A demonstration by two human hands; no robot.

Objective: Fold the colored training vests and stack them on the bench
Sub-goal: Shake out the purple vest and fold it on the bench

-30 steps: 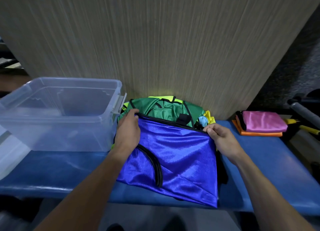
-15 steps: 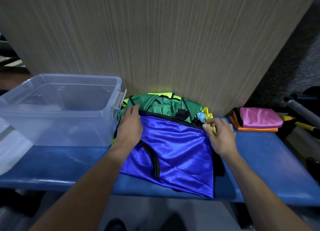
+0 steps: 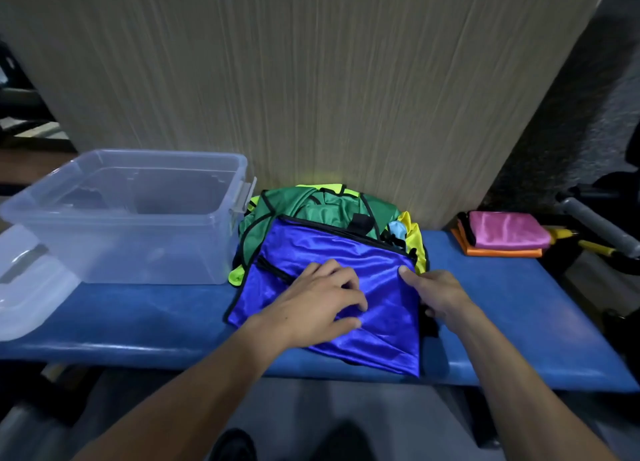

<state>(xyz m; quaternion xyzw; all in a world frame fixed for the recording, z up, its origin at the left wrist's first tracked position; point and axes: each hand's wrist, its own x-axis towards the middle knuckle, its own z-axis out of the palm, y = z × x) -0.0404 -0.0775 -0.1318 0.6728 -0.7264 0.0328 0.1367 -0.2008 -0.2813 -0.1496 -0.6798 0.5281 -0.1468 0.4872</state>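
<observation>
A shiny blue vest point(image 3: 329, 249) with black trim lies flat on the blue bench point(image 3: 502, 304), its near edge hanging over the front. My left hand point(image 3: 311, 304) rests on its middle with fingers spread and slightly bent. My right hand point(image 3: 436, 294) holds the vest's right edge, thumb on top and fingers round the side. Behind the blue vest is a loose pile with a green vest point(image 3: 332, 207) and a yellow vest point(image 3: 414, 239). A folded pink vest point(image 3: 502, 232) sits on a folded orange vest point(image 3: 498, 252) at the bench's far right.
A clear plastic bin point(image 3: 138, 235) stands on the bench to the left, its lid point(image 3: 24, 287) beside it. A wood-grain panel point(image 3: 311, 97) rises right behind the bench. Grey and yellow handles point(image 3: 599, 232) stick out at the far right.
Both hands have slid from the vest's far corners toward me: the left to the middle of the cloth, the right down the right edge. The camera has tilted slightly.
</observation>
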